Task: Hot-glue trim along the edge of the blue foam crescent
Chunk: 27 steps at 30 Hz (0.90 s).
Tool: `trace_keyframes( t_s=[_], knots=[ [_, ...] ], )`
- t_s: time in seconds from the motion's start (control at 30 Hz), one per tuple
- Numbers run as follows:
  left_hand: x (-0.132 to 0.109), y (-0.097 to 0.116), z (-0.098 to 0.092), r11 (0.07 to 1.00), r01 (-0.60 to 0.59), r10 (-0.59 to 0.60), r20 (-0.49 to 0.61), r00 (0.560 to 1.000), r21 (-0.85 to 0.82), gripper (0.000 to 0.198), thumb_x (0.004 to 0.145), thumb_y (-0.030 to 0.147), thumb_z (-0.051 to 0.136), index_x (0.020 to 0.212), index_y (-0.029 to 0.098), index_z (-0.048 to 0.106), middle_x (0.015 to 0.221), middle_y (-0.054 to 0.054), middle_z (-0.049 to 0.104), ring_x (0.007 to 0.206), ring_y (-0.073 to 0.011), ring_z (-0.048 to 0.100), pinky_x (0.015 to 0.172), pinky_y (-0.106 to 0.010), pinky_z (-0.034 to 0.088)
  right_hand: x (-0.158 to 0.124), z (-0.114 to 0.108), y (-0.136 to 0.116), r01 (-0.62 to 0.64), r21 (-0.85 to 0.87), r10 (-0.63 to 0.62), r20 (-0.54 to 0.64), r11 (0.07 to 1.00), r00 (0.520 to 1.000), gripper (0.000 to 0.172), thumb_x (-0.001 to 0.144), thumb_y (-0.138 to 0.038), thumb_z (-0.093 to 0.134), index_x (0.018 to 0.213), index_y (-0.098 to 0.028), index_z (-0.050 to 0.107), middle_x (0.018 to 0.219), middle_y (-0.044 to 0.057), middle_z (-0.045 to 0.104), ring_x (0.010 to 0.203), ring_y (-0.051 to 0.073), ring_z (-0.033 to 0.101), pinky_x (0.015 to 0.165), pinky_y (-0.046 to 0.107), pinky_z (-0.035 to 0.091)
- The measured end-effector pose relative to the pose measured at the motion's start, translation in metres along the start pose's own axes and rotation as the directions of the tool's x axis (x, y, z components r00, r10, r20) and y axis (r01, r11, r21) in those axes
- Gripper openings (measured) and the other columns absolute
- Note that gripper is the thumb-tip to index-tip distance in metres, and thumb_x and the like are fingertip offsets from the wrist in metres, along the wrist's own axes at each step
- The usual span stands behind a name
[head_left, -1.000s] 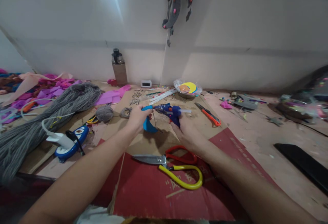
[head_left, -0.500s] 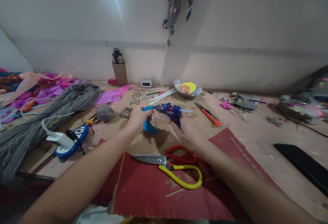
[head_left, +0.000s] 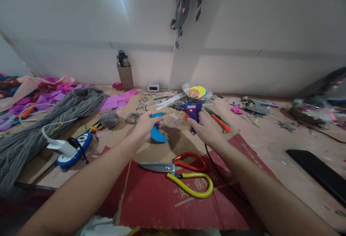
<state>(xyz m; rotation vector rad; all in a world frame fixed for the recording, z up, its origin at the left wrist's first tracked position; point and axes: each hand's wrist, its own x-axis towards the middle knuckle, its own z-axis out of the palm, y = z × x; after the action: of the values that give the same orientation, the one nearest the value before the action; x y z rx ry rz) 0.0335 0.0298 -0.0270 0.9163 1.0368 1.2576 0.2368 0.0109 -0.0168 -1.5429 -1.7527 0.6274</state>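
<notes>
My left hand [head_left: 147, 125] is closed on a blue crescent-shaped piece [head_left: 158, 133], pinching its upper part while the curved lower end hangs toward the cardboard. In my right hand [head_left: 203, 128] is a dark blue glue gun [head_left: 194, 110], gripped by its handle, with a small red light glowing on its side. Its nozzle points left, and a gap separates it from the crescent. From the handle a black cord runs down toward me. Below both hands, scissors [head_left: 173, 167] with one red and one yellow handle lie on the red part of the cardboard [head_left: 151, 200].
Grey yarn [head_left: 67, 113] and a power strip [head_left: 83, 142] lie at the left. Beyond my hands are glue sticks [head_left: 171, 100] and a bowl [head_left: 198, 93] of coloured pieces. A utility knife [head_left: 220, 120] and black phone-like slab [head_left: 316, 171] are at the right. A bottle [head_left: 124, 74] stands by the wall.
My right hand has drawn the glue gun to the right and up, away from the blue crescent. My left hand keeps the crescent nearly in place, and more of it shows.
</notes>
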Motion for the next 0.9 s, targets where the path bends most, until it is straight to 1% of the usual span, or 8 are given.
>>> trace_keyframes(
  t_s=[0.17,0.27,0.33,0.43,0.53,0.63,0.77,0.9],
  knots=[
    [-0.006,0.005,0.001,0.997,0.065,-0.059,0.116,0.991,-0.043,0.019,0.059,0.012,0.071,0.066,0.014,0.053,0.05,0.002,0.053,0.043,-0.0086,0.048,0.046,-0.023,0.041,0.022,-0.006,0.032,-0.173,-0.218,0.2,0.106,0.96,0.974,0.02,0.083,-0.038,0.052,0.083,-0.018,0.055,0.066,0.005,0.063,0.056,0.017,0.061,0.054,0.027,0.045],
    [-0.008,0.008,0.002,0.997,0.06,-0.054,0.133,0.99,-0.043,0.019,0.058,0.014,0.072,0.065,0.014,0.054,0.05,0.002,0.053,0.043,-0.0081,0.048,0.047,-0.023,0.042,0.024,-0.01,0.04,-0.092,-0.339,0.048,-0.137,0.936,0.989,0.017,0.078,-0.033,0.058,0.08,-0.016,0.056,0.089,0.015,0.064,0.089,0.027,0.062,0.077,0.038,0.047],
    [-0.009,0.008,0.003,0.999,0.016,-0.01,0.124,0.992,-0.04,0.021,0.059,0.016,0.073,0.065,0.014,0.053,0.05,0.003,0.053,0.044,-0.0081,0.048,0.047,-0.022,0.042,0.02,-0.008,0.033,0.022,-0.325,-0.117,-0.276,0.945,0.954,0.019,0.077,-0.032,0.058,0.085,-0.015,0.056,0.101,0.017,0.061,0.102,0.029,0.057,0.088,0.044,0.043],
    [-0.011,0.01,0.002,0.994,-0.111,0.113,0.088,0.99,-0.02,0.024,0.06,0.021,0.074,0.068,0.016,0.052,0.051,0.004,0.054,0.045,-0.0083,0.049,0.048,-0.021,0.042,0.008,0.007,0.002,0.177,0.075,-0.161,-0.186,0.981,0.969,0.027,0.08,-0.037,0.056,0.097,-0.018,0.051,0.101,0.011,0.062,0.098,0.023,0.059,0.088,0.043,0.046],
    [-0.014,0.016,0.0,0.966,-0.239,0.237,0.03,0.971,0.097,0.025,0.062,0.025,0.074,0.072,0.017,0.052,0.054,0.004,0.056,0.047,-0.0086,0.051,0.05,-0.021,0.042,-0.002,0.031,-0.035,0.109,0.616,-0.18,0.054,0.78,0.982,0.034,0.079,-0.032,0.057,0.106,-0.021,0.04,0.111,0.01,0.061,0.105,0.018,0.059,0.089,0.037,0.048],
    [-0.017,0.028,-0.005,0.92,-0.313,0.321,0.004,0.947,0.235,0.024,0.064,0.028,0.072,0.075,0.018,0.053,0.057,0.004,0.058,0.05,-0.0098,0.054,0.051,-0.021,0.043,-0.002,0.046,-0.058,0.002,0.773,-0.223,0.181,0.634,0.958,0.042,0.075,-0.023,0.06,0.109,-0.021,0.035,0.097,0.004,0.063,0.088,0.015,0.064,0.083,0.034,0.05],
    [-0.018,0.041,-0.01,0.906,-0.359,0.377,-0.04,0.925,0.225,0.024,0.065,0.028,0.072,0.073,0.018,0.051,0.055,0.005,0.055,0.049,-0.0091,0.052,0.051,-0.021,0.042,0.0,0.047,-0.066,0.083,0.578,-0.205,0.149,0.812,0.967,0.04,0.074,-0.023,0.06,0.108,-0.02,0.04,0.07,-0.006,0.051,0.056,0.011,0.052,0.056,0.027,0.048],
    [-0.018,0.046,-0.01,0.947,-0.298,0.306,-0.048,0.951,0.123,0.025,0.061,0.023,0.072,0.071,0.017,0.05,0.055,0.004,0.054,0.049,-0.0093,0.051,0.051,-0.022,0.042,-0.002,0.04,-0.067,0.435,0.132,-0.428,-0.078,0.891,0.9,0.008,0.081,-0.022,0.056,0.088,-0.018,0.056,0.072,-0.001,0.051,0.064,0.012,0.05,0.06,0.026,0.043]
  ],
)
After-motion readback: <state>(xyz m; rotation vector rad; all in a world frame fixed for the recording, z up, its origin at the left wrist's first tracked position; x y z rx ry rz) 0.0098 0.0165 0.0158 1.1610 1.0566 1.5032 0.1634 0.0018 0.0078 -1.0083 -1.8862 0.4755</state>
